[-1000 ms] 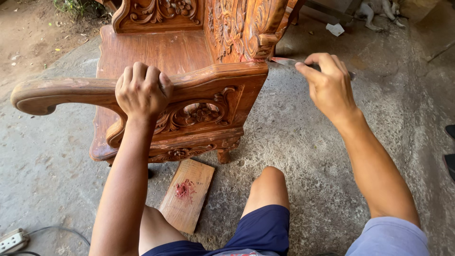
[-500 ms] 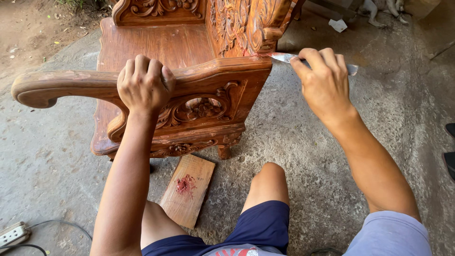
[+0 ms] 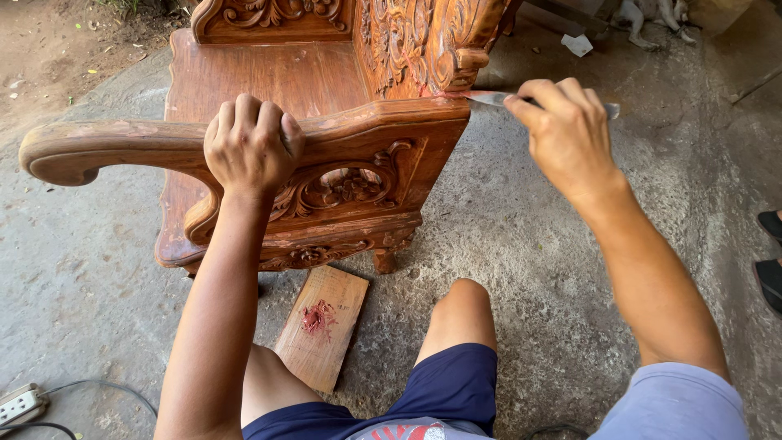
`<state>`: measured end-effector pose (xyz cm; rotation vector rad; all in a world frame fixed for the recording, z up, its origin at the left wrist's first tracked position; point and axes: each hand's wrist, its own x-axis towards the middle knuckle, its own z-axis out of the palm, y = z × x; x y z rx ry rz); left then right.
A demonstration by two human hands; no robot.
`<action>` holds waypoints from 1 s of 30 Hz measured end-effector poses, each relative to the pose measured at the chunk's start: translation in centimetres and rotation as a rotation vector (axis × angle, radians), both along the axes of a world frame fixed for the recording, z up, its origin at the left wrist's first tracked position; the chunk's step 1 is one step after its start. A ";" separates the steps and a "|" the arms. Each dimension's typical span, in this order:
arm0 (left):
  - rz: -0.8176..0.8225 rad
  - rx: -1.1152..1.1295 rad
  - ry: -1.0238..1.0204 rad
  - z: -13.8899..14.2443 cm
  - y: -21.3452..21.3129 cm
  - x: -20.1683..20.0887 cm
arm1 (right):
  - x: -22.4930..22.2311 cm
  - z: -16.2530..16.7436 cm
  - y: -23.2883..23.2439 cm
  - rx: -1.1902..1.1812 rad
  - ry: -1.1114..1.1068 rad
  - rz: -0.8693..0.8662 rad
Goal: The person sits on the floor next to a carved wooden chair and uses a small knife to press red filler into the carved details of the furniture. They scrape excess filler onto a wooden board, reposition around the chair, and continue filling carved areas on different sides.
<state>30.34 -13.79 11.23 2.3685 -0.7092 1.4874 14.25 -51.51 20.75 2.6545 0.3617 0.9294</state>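
The left hand is clenched over the curved, reddish-brown armrest of the carved wooden chair, fingers wrapped over the top edge and knuckles facing the camera. The right hand is closed in a pinch grasp around a flat grey metal blade (the handle end projects past the hand on the far side). The blade tip touches the chair at the junction where the armrest meets the carved backrest panel, with a thin reddish trace visible at the contact point.

The chair stands on a rough grey concrete floor, directly ahead of the seated person's bare knees. A small rectangular wooden board bearing a smear of red paste lies flat on the floor between the knees, just beside the chair's front foot.

At the lower left corner, a white power strip with a grey cable rests on the floor. A dark sandal is partly visible at the right edge. Bare brown soil borders the concrete at upper left, and a scrap of white paper lies beyond the chair.
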 end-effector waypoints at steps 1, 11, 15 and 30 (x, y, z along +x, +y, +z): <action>0.004 0.003 0.002 0.0 0.0 0.0 | -0.3 0.2 -0.1 0.007 -0.003 0.006; -0.005 0.016 0.007 0.4 -0.2 -0.3 | -0.6 0.3 0.7 -0.020 -0.054 0.028; -0.008 0.009 0.008 0.2 -0.2 -0.2 | -1.1 0.5 0.8 -0.033 -0.082 0.053; 0.003 0.013 -0.004 0.3 0.0 -0.1 | 0.0 -1.5 5.6 -0.138 -0.144 -0.089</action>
